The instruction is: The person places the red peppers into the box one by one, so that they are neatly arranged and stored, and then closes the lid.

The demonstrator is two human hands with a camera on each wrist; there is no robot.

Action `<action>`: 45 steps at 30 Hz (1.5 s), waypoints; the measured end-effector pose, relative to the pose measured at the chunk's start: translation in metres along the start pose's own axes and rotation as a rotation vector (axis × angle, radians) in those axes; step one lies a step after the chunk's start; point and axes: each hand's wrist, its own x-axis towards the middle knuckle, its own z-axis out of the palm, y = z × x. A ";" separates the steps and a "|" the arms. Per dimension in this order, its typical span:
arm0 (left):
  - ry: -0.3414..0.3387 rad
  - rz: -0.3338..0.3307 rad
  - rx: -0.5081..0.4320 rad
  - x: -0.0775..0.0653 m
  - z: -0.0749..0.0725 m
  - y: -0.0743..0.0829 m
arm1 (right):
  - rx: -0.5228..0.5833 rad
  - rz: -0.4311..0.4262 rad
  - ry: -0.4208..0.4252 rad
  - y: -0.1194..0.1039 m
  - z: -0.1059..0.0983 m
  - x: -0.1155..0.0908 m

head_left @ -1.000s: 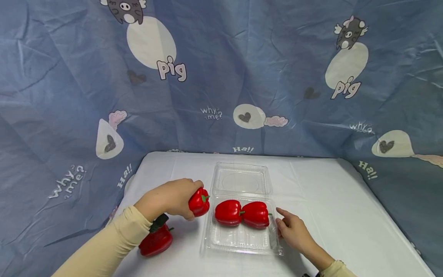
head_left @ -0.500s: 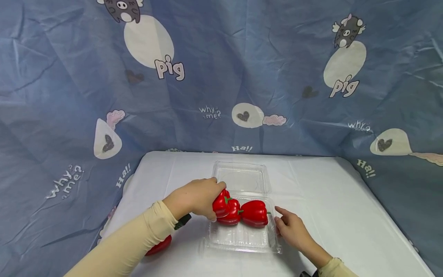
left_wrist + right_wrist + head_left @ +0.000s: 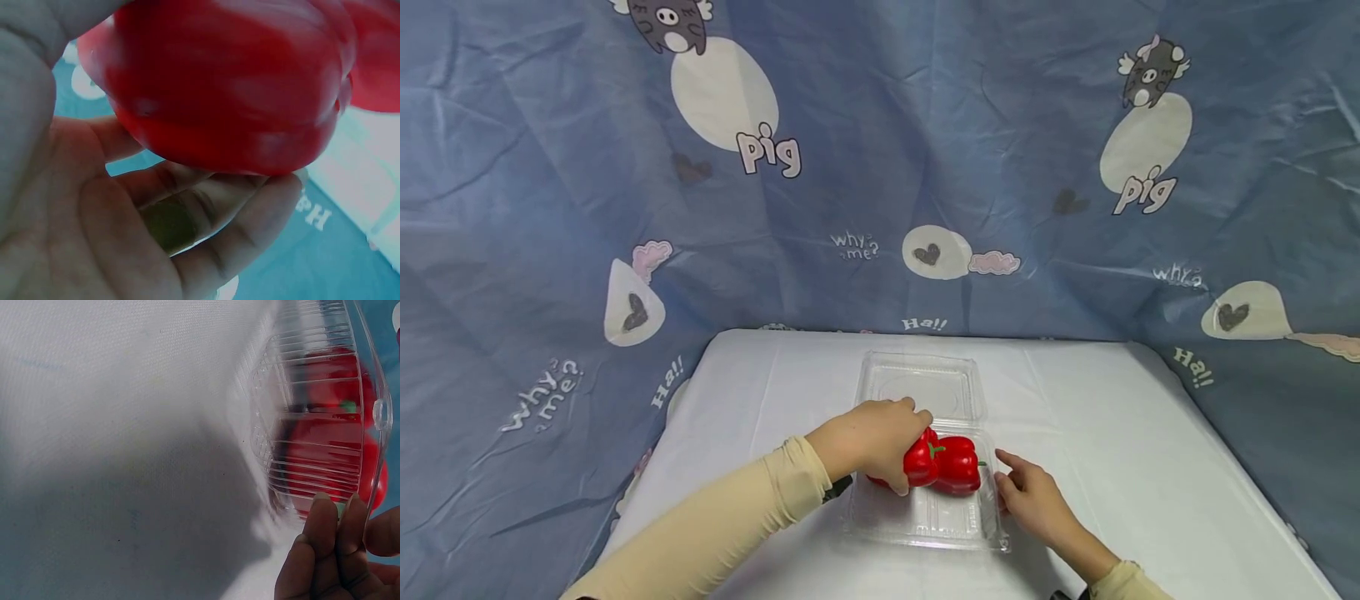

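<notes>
My left hand (image 3: pixel 876 442) grips a red bell pepper (image 3: pixel 919 462) by its sides, green stem facing right, over the clear plastic clamshell container (image 3: pixel 925 540). In the left wrist view the fingers curl under this bell pepper (image 3: pixel 231 87). Another red bell pepper (image 3: pixel 960 468) lies inside the container at the right. A further one at its left is almost wholly covered by my left hand. My right hand (image 3: pixel 1033 500) holds the container's right rim; in the right wrist view its fingertips (image 3: pixel 322 515) lie against the ribbed side wall.
The container's lid (image 3: pixel 921 387) lies folded back on the white tablecloth (image 3: pixel 1097 425). A blue printed curtain (image 3: pixel 880 167) stands behind and on both sides of the table.
My left hand has carried its bell pepper rightward from beside the container to over it. The bell pepper on the table at the left is now hidden by my forearm. My right hand stays put.
</notes>
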 end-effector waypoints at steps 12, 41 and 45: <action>0.061 0.085 0.021 0.025 0.027 0.031 | 0.027 -0.004 0.001 0.002 0.002 0.001; 0.039 0.185 0.022 0.044 0.060 0.051 | 0.001 -0.001 -0.005 0.003 0.001 0.002; 0.068 0.207 0.043 0.047 0.065 0.050 | 0.004 -0.007 0.001 0.003 0.001 0.001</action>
